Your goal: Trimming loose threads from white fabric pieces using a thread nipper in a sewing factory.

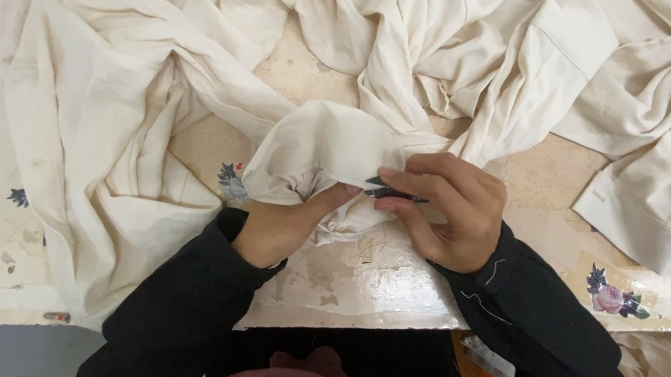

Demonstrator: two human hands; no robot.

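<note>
**Snips lie crosswise at the cloth fold**

My right hand (449, 210) pinches small black thread snips (392, 192), their long axis pointing left toward my left hand (286, 224), which grips a bunched fold of cream cloth (320, 146) just above the worktop (375, 279) edge.

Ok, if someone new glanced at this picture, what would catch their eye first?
First, the big heap of crumpled cream cotton cloth spread over most of the worn, peeling floral-print tabletop. Next, at the centre, the left hand bunches a fold of that cloth while the right hand pinches a small dark metal thread snipper against it. Both arms wear black sleeves.
</note>
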